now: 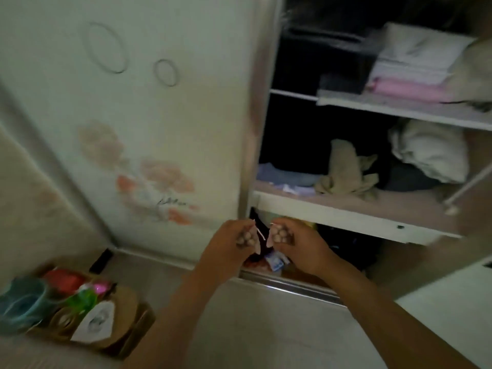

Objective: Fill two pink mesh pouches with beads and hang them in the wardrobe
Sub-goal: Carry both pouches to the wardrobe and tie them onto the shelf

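Both forearms reach forward from the bottom edge toward the open wardrobe [372, 198]. Left hand [226, 243] is pinched shut on one pouch [246, 238], right hand [295, 243] likewise on the other pouch [278, 235]; each pouch shows round beads bunched inside, with a pale drawstring end sticking up. The two pouches are held close together, just in front of the lowest shelf [346, 217]. Filling looks finished, so hanging seems to be the step in hand. Next would call for finding a rail or hook inside and looping each string over it; no hook is visible from here. Down on the floor at left sits a box [125, 331] of craft bits. No writing can be read; the picture is blurred
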`<control>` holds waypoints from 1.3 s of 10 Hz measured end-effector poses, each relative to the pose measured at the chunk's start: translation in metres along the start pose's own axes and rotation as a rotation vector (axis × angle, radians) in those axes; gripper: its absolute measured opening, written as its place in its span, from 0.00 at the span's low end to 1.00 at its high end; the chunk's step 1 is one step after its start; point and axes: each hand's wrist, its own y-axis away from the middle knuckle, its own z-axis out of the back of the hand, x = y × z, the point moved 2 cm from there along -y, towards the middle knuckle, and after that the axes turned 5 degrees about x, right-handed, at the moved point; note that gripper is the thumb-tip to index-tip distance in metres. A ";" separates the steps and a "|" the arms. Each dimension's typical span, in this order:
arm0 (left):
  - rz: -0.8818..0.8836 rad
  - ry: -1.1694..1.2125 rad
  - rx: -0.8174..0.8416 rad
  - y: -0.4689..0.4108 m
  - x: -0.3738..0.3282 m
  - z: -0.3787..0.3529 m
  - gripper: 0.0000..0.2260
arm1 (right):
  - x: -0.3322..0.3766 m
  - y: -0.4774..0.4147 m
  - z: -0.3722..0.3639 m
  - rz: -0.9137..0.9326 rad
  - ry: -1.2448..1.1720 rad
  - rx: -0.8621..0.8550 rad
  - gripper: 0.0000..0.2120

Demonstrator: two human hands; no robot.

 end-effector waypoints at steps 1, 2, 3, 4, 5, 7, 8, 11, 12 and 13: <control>-0.035 0.003 0.138 -0.052 -0.034 -0.040 0.16 | -0.042 0.015 0.053 -0.081 -0.034 -0.092 0.26; -0.057 -0.064 0.187 -0.097 -0.065 -0.088 0.19 | -0.085 0.032 0.099 -0.135 -0.084 -0.148 0.28; -0.066 -0.101 0.248 -0.139 -0.096 -0.145 0.18 | -0.126 0.047 0.145 -0.223 -0.051 -0.187 0.29; -0.055 -0.062 0.330 -0.175 -0.121 -0.205 0.15 | -0.180 0.060 0.186 -0.255 -0.026 -0.221 0.28; -0.042 -0.158 0.363 -0.206 -0.146 -0.262 0.11 | -0.228 0.072 0.225 -0.308 -0.024 -0.243 0.27; -0.033 -0.233 0.352 -0.246 -0.188 -0.338 0.20 | -0.305 0.075 0.278 -0.373 -0.179 -0.297 0.20; 0.000 -0.211 0.439 -0.269 -0.196 -0.366 0.11 | -0.330 0.061 0.292 -0.382 -0.754 -0.353 0.05; -0.107 -0.317 0.554 -0.366 -0.172 -0.441 0.12 | -0.402 0.027 0.308 -0.573 -1.181 -0.672 0.12; -0.046 -0.285 0.587 -0.385 -0.163 -0.459 0.09 | -0.420 0.011 0.314 -0.635 -1.162 -0.693 0.15; -0.098 -0.268 0.576 -0.397 -0.161 -0.467 0.07 | -0.429 0.002 0.318 -0.726 -0.991 -0.698 0.13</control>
